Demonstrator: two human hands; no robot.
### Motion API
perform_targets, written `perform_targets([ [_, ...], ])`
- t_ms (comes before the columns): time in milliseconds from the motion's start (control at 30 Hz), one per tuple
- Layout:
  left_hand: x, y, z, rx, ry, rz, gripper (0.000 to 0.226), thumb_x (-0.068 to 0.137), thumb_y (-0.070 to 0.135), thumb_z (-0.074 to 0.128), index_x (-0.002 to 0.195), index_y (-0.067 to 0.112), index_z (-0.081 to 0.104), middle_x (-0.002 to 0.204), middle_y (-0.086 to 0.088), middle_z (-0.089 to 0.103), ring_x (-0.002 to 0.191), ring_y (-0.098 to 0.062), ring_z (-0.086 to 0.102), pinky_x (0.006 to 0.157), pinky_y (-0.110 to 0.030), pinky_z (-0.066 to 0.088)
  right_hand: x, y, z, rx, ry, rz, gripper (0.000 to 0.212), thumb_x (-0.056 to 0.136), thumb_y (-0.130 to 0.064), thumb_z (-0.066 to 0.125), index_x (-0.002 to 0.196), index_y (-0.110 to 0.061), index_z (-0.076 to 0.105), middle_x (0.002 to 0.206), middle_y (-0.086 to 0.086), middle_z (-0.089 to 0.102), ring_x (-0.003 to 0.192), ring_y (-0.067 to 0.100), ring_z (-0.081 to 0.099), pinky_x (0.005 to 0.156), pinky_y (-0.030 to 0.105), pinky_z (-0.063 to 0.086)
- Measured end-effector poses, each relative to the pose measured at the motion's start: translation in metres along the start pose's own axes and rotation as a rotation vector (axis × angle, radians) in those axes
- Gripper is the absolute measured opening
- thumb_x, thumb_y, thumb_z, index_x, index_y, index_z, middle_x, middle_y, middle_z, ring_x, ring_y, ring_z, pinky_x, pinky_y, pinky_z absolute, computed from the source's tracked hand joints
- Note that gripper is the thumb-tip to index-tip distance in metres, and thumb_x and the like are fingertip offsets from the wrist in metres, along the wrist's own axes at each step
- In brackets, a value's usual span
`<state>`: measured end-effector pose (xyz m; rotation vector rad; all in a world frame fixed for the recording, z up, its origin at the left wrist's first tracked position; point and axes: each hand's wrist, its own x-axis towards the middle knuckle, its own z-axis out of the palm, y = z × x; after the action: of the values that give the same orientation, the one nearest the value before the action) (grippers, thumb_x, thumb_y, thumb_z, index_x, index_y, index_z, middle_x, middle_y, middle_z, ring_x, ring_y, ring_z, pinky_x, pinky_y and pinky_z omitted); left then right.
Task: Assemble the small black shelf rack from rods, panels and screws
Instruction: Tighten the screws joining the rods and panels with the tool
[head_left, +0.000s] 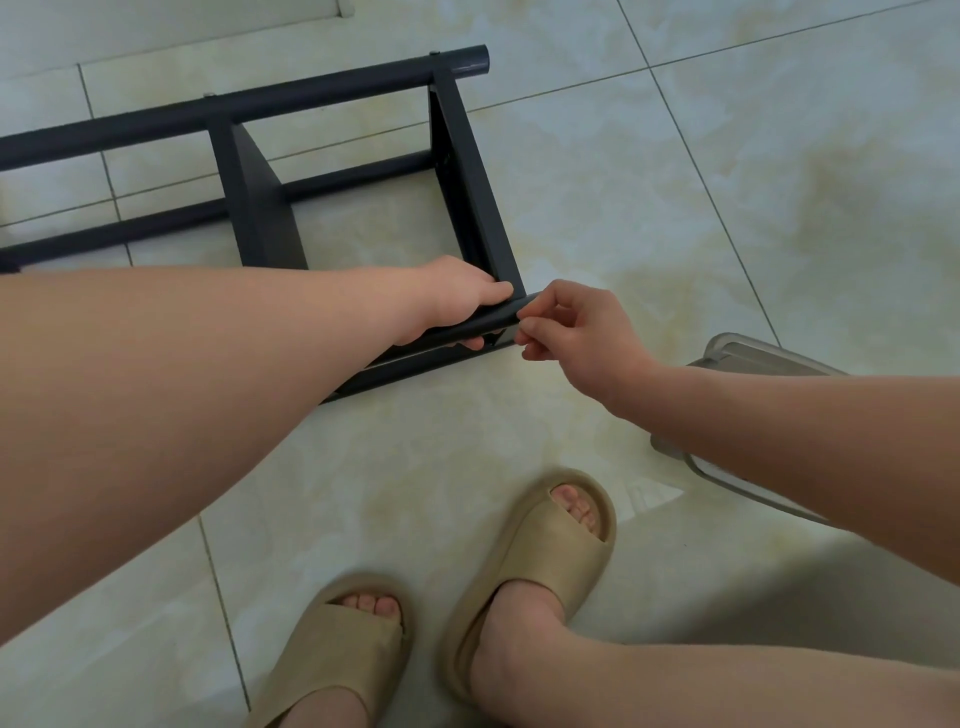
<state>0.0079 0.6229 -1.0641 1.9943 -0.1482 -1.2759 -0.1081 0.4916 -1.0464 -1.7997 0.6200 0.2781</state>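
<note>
Head view, looking down at a tiled floor (675, 182). The black shelf rack (470, 182) is lying on its side, stretching from the centre of the frame out toward 10 o'clock. Its far rod (260, 104) is running along the top at 11 o'clock, and two upright panels are joining it to the near rod (493, 319) at the centre.

The left hand (457, 296) is reaching in from 9 o'clock and gripping the near rod, fingers curling over the top and thumb tucking beneath. The right hand (582, 332) is coming in from 4 o'clock. Its thumb and forefinger are pinching the rod's open tip, just beside the left hand, while the other fingers are curling loosely. Whether a small part is sitting between those fingertips cannot be told.

A grey plastic object (753, 358) is lying at 3 o'clock, partly under the right forearm. Two feet in tan sandals (550, 551) are standing at 6 o'clock.
</note>
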Motion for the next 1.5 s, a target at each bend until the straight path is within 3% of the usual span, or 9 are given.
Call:
perform_targets([
  [167,-0.001,0.000,-0.001,-0.009,-0.003,0.006,0.041,0.102,0.037,0.052,0.118,0.003,0.065,0.091,-0.006,0.069,0.057,-0.013,0.068,0.052,-0.018,0.052,0.000,0.002,-0.001,-0.047,-0.014,-0.009,0.021,0.098,0.002,0.056,0.085,-0.012,0.066,0.064,-0.007,0.069,0.067,0.015,0.065,0.088,0.050,0.058],
  [300,-0.002,0.001,-0.001,-0.007,0.009,0.011,0.039,0.102,0.037,0.052,0.115,0.004,0.067,0.087,-0.004,0.068,0.049,-0.009,0.066,0.045,-0.014,0.048,0.001,0.000,-0.002,-0.148,-0.021,-0.062,0.020,0.097,0.001,0.056,0.086,-0.011,0.068,0.072,0.001,0.070,0.083,0.035,0.068,0.087,0.057,0.056],
  [467,-0.002,0.001,0.000,-0.011,0.009,0.016,0.039,0.102,0.036,0.052,0.118,0.003,0.066,0.083,-0.002,0.067,0.047,-0.007,0.065,0.043,-0.013,0.047,0.003,-0.001,-0.007,-0.286,-0.073,-0.134,0.024,0.097,0.000,0.055,0.087,-0.018,0.067,0.075,0.000,0.066,0.074,0.018,0.061,0.084,0.040,0.055],
  [633,-0.001,0.000,-0.001,0.016,-0.006,0.023,0.038,0.103,0.036,0.051,0.114,0.003,0.066,0.082,-0.002,0.066,0.048,-0.007,0.066,0.045,-0.014,0.049,0.002,-0.009,-0.016,-0.632,-0.180,-0.387,0.019,0.097,-0.002,0.055,0.099,-0.009,0.072,0.084,0.003,0.065,0.067,0.011,0.050,0.067,0.016,0.037],
  [700,0.000,-0.001,-0.002,0.026,-0.013,0.027,0.037,0.103,0.036,0.050,0.114,0.004,0.066,0.084,-0.002,0.066,0.051,-0.009,0.067,0.049,-0.014,0.052,0.002,-0.011,-0.020,-0.705,-0.202,-0.448,0.018,0.097,-0.001,0.055,0.100,-0.005,0.072,0.089,0.007,0.067,0.072,0.016,0.050,0.068,0.017,0.035],
  [833,0.000,-0.001,-0.003,0.124,-0.036,0.054,0.030,0.106,0.031,0.045,0.112,0.009,0.066,0.085,0.000,0.062,0.074,-0.020,0.074,0.066,-0.021,0.056,-0.003,-0.006,-0.018,-0.604,-0.147,-0.333,0.022,0.097,0.000,0.052,0.099,-0.011,0.071,0.088,0.006,0.069,0.083,0.026,0.063,0.074,0.031,0.047],
  [967,0.001,-0.001,-0.001,0.062,-0.004,0.036,0.036,0.103,0.037,0.049,0.110,0.007,0.067,0.086,-0.002,0.067,0.053,-0.009,0.067,0.052,-0.015,0.052,0.001,-0.004,-0.011,-0.465,-0.078,-0.208,0.021,0.097,-0.001,0.052,0.092,-0.015,0.067,0.084,0.005,0.071,0.080,0.022,0.066,0.077,0.030,0.052],
  [1267,0.000,0.001,-0.001,0.039,0.000,0.020,0.040,0.103,0.039,0.050,0.119,0.006,0.066,0.096,-0.006,0.068,0.056,-0.010,0.067,0.062,-0.019,0.053,0.000,0.004,0.004,0.046,0.035,0.045,0.024,0.099,0.002,0.053,0.085,-0.014,0.066,0.061,-0.008,0.067,0.062,0.010,0.064,0.086,0.038,0.060],
  [1500,-0.001,0.001,-0.002,0.022,0.000,-0.001,0.041,0.102,0.041,0.051,0.119,0.006,0.066,0.096,-0.005,0.068,0.058,-0.012,0.067,0.056,-0.018,0.053,0.001,-0.001,-0.002,-0.374,-0.026,-0.152,0.026,0.099,-0.001,0.049,0.088,-0.020,0.063,0.079,0.001,0.069,0.078,0.023,0.065,0.080,0.042,0.055],
])
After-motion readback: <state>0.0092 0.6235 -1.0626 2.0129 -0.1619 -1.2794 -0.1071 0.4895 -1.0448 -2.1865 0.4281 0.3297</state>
